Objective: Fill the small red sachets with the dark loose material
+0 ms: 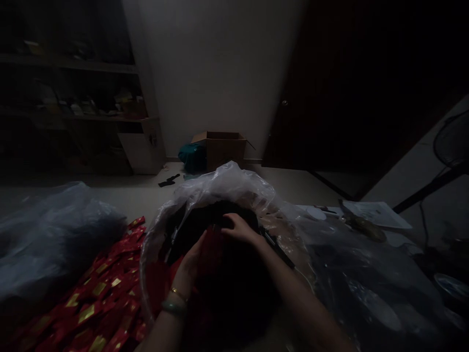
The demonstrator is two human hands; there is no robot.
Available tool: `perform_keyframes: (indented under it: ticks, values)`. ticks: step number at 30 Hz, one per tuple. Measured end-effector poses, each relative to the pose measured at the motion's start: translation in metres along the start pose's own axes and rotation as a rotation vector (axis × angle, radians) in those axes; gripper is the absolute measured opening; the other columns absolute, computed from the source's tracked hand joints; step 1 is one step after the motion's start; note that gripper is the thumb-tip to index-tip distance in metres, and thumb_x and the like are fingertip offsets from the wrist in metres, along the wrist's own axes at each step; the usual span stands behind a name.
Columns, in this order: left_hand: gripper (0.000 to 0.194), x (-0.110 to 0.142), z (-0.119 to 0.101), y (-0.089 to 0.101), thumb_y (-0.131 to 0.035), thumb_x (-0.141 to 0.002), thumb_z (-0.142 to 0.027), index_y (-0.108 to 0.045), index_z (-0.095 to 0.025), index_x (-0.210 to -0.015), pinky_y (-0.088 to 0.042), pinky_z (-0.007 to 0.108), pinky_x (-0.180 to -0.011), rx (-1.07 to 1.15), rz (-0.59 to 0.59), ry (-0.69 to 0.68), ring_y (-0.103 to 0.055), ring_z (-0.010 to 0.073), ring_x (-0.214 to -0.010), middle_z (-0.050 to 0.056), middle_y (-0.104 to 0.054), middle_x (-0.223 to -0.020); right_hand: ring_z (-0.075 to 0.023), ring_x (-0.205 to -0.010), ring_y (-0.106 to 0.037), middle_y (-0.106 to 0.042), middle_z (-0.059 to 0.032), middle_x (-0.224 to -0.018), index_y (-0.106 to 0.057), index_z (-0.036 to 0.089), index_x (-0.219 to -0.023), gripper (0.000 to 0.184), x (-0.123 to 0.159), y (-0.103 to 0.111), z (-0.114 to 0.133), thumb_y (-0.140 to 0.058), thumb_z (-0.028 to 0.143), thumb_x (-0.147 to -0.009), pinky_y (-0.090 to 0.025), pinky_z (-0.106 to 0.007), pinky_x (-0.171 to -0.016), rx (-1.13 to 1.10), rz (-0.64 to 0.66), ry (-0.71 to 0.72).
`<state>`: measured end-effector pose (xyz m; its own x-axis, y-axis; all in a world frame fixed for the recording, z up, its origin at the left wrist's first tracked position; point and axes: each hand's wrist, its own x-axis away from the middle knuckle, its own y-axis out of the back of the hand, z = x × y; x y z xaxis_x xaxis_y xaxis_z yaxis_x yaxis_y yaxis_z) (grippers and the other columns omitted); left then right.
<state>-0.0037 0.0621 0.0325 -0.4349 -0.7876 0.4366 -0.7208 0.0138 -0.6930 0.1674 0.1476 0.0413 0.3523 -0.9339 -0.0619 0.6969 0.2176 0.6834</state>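
Your left hand (188, 271) rises on the near side of a crumpled red packet (211, 252), its fingers hidden behind the red, so you can't be sure from this dim view whether they grip it. Your right hand (238, 230) lies over the packet's far edge with the fingers stretched out and close together, apparently not pinching anything. The packet sits inside the mouth of a clear plastic bag (223, 183), above a dark mass that's too shadowy to identify. It will probably handle as light and floppy, and any foil may be slippery, so take it by a firm edge between thumb and fingertips rather than squeezing the middle. More red packets with gold foil patches (97, 298) lie in a loose pile to your left, beside a grey plastic bag (54, 234). A slim black stick (275, 247) lies just beside your right wrist, and a gold bracelet (179, 295) and green bangle (172, 307) circle your left wrist.
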Motion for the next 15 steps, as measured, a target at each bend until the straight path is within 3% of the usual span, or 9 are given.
perform_keyframes:
  ticks: [2,4,6,10,15]
  values:
    - [0.052,0.001,-0.002,0.004,-0.035,-0.089,-0.055,-0.065,-0.014,-0.100,-0.048,0.029,-0.061,0.036,0.033,-0.038,-0.062,0.0158,-0.059,0.006,-0.067,-0.072,-0.0358,-0.134,-0.026,-0.028,-0.0178,-0.147,-0.038,0.023,-0.136,0.089,-0.012,-0.016,0.001,-0.077,0.035,-0.057,-0.025,-0.054,-0.103,0.177,0.180,-0.010]
    - [0.051,0.000,-0.003,0.007,-0.037,-0.088,-0.057,-0.065,-0.015,-0.100,-0.050,0.032,-0.066,0.069,0.050,-0.056,-0.062,0.0157,-0.061,0.005,-0.068,-0.074,-0.0393,-0.137,-0.015,-0.013,-0.0177,-0.152,-0.025,0.027,-0.143,0.097,-0.020,-0.030,0.008,-0.076,0.035,-0.060,-0.023,-0.059,-0.102,0.378,0.362,0.011]
    - [0.053,-0.001,-0.003,0.010,-0.039,-0.085,-0.060,-0.066,-0.015,-0.094,-0.050,0.035,-0.072,0.076,0.044,-0.046,-0.062,0.0157,-0.060,0.004,-0.068,-0.072,-0.0389,-0.135,-0.023,-0.020,-0.0175,-0.150,-0.033,0.026,-0.140,0.084,-0.025,-0.039,0.019,-0.072,0.031,-0.066,-0.029,-0.056,-0.100,0.485,0.446,0.074]
    - [0.055,-0.003,-0.002,0.014,-0.036,-0.085,-0.062,-0.067,-0.016,-0.087,-0.047,0.047,-0.085,0.112,0.061,-0.026,-0.064,0.0183,-0.064,0.004,-0.070,-0.071,-0.0327,-0.116,-0.048,-0.048,-0.0181,-0.130,-0.057,0.017,-0.119,0.046,-0.024,-0.041,0.033,-0.064,0.024,-0.074,-0.042,-0.043,-0.091,0.525,0.412,0.151]
    - [0.051,-0.002,0.000,0.013,-0.035,-0.089,-0.054,-0.067,-0.015,-0.085,-0.043,0.053,-0.090,0.088,0.082,-0.032,-0.064,0.0195,-0.068,0.006,-0.069,-0.073,-0.0279,-0.100,-0.056,-0.058,-0.0150,-0.112,-0.062,0.016,-0.107,0.034,-0.016,-0.025,0.027,-0.064,0.027,-0.075,-0.047,-0.033,-0.076,0.557,0.356,0.187]
